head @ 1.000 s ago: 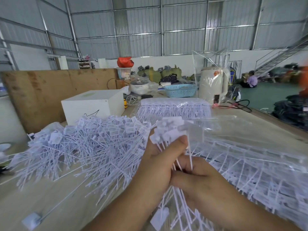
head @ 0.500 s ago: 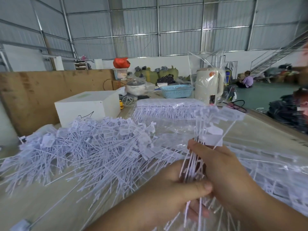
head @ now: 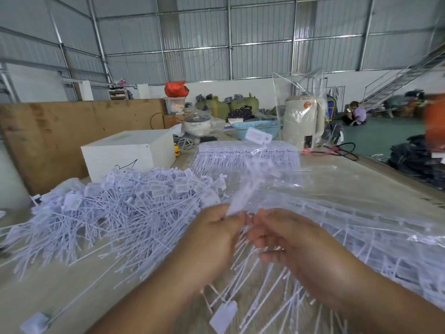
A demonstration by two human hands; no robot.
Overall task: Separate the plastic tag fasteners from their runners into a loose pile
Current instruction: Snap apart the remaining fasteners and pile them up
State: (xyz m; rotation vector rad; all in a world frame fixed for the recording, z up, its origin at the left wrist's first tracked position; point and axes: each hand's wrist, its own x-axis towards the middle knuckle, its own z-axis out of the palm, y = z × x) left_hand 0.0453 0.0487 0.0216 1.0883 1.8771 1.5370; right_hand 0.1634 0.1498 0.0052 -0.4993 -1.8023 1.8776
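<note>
Nearest me, low in the frame, my left hand (head: 214, 239) and right hand (head: 289, 239) meet at centre. The left fingers (head: 231, 219) are curled and pinch a blurred bunch of white tag fasteners (head: 250, 189) that rises toward the middle; the right fingers (head: 262, 235) are curled round thin stems of the same bunch. More fasteners on their runners (head: 361, 239) fan out under my hands to the right edge, partly under clear plastic film. One single tag (head: 222, 318) lies at bottom centre, another at lower left.

Left of my hands, the loose pile (head: 113, 210) of separated fasteners spreads over the pale wooden counter (head: 48, 285). Behind it stands a white box (head: 127, 153), and at centre a bagged stack of unseparated fasteners (head: 248, 154).

Farther back on the counter I see a blue basket (head: 255, 128), a lidded pot, and a cream kettle (head: 303, 121) wrapped in plastic. A plywood board (head: 72, 126) leans at the left. Beyond are green sacks, a red bag, a person sitting on the green floor at the right, a metal staircase (head: 397, 80), and corrugated metal walls (head: 216, 44).
</note>
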